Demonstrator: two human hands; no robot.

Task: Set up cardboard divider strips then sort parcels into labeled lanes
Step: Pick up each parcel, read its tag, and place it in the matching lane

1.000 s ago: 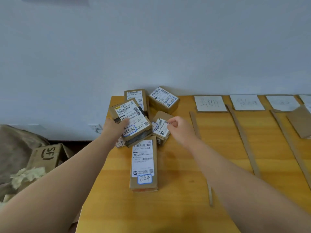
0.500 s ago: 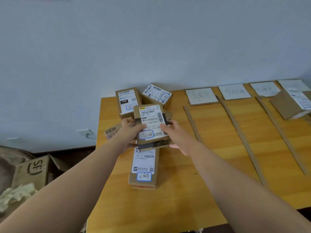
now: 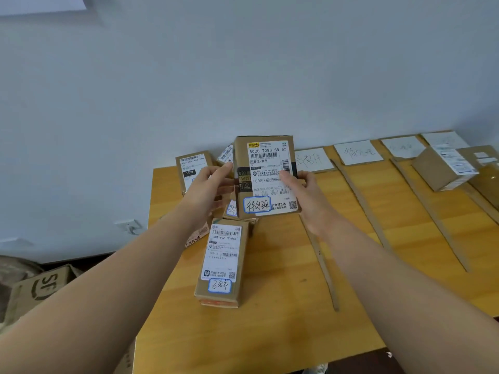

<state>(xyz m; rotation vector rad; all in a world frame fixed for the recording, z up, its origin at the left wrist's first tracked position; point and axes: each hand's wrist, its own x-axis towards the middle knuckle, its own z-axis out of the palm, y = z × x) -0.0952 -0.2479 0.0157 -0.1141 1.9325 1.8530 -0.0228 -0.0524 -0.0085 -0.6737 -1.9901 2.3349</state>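
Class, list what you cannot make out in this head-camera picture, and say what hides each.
Head view: parcel by the wall, mostly hidden behind the held parcel.
Head view: third lane label, writing too faint to read.
Head view: brown box at far right, cut by the frame edge.
Head view: fingers of the right hand, behind the held parcel.

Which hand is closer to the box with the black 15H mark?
Left. The left hand is right beside the 15H box, gripping the held parcel; the right hand grips that parcel's opposite edge, farther away.
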